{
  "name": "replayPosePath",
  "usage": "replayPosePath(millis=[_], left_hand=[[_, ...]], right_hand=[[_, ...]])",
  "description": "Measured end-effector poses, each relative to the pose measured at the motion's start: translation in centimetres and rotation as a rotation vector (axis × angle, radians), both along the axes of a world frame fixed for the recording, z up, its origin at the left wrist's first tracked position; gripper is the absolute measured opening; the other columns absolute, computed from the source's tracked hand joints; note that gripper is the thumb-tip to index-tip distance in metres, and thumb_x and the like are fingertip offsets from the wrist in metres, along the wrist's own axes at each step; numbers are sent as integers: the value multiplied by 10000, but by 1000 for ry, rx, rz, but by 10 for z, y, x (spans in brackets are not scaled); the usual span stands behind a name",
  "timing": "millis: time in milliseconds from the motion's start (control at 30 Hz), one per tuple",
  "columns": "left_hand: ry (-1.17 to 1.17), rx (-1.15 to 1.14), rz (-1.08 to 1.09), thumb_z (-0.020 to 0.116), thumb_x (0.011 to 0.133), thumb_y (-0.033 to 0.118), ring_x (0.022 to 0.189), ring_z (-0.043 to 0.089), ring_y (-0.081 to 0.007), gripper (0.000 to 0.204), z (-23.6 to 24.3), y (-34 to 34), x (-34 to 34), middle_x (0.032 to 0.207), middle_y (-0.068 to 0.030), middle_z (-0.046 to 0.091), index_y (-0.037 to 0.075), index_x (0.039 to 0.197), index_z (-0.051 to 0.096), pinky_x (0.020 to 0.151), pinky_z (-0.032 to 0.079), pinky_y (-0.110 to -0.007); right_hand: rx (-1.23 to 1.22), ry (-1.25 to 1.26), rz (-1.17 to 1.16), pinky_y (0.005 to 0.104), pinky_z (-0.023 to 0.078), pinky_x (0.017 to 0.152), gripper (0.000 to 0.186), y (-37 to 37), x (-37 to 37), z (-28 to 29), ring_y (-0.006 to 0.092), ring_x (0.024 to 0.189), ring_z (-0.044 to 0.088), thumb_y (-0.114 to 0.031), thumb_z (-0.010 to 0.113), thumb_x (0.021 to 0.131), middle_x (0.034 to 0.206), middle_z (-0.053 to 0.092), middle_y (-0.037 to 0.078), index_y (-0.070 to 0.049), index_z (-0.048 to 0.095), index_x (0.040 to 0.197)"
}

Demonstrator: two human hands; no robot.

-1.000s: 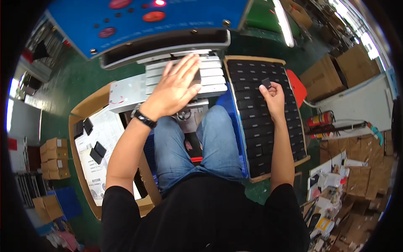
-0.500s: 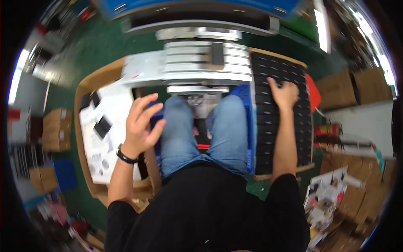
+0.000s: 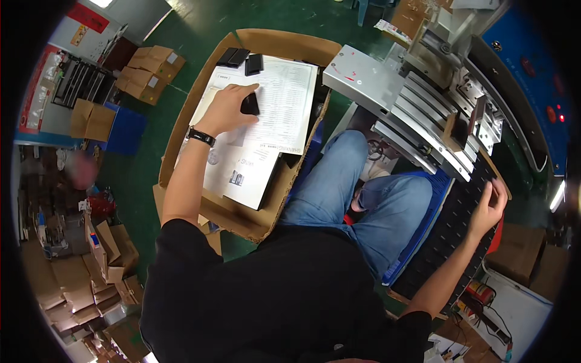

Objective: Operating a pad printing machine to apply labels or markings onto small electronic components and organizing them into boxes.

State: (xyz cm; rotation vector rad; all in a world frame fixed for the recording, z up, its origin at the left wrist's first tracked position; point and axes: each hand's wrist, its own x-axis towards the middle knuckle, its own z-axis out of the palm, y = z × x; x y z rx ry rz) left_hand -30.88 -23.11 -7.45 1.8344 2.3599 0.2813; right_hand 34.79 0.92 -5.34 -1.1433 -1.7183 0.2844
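Observation:
My left hand reaches over white printed sheets in a cardboard box. Its thumb and fingers close around the ends of a small black block; the palm hides part of it. Further up on the sheets lie other black blocks, one of them slightly apart. At the right, my right hand rests by the far end of a tray of black pieces in rows, fingers apart and nothing visible in them.
A metal machine bed with grooves stands ahead, carrying a dark block. The open cardboard box sits at my left, its walls raised. A blue crate is beside my right leg. A blue machine panel rises at the far right.
The view has turned to the left. My left hand has moved from beside the box's edge onto a black block on the sheets. The right hand stays by the tray.

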Motion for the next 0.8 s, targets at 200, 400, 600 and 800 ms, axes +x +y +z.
replayPosePath(millis=[200, 400, 600, 800], left_hand=[[-289, 135, -86, 875, 843, 183, 1247, 627, -297, 580, 14, 20, 15, 1383, -108, 651, 100, 1401, 738, 1092, 514, -378], [-288, 483, -173, 825, 854, 92, 1254, 614, -308, 406, 13, 34, 50, 1403, -120, 607, 51, 1247, 729, 1085, 509, -395], [-578, 691, -313, 764, 845, 68, 1311, 609, -334, 449, 39, 76, 96, 1482, -166, 604, 3, 1281, 680, 1139, 508, -426], [-480, 651, -478, 767, 860, 105, 1415, 604, -327, 591, 72, 124, 173, 1597, -159, 603, 28, 1438, 674, 1200, 482, -428]], right_hand=[[9, 200, 243, 271, 551, 738, 72, -39, -90, 41, 152, 804, 617, 41, 648, 1043, 1091, 692, 93, 8, 706, 1066], [-114, 451, 263, 240, 516, 717, 46, -31, -113, 17, 120, 781, 605, 18, 700, 1023, 990, 671, 59, -8, 675, 994], [-438, 392, 398, 246, 530, 738, 234, -15, -96, 48, 121, 807, 628, -48, 798, 987, 1010, 662, 63, 1, 693, 1189], [-796, 178, 525, 230, 524, 720, 491, 19, -94, 87, 109, 795, 613, -80, 889, 905, 1002, 651, 60, 7, 672, 1336]])
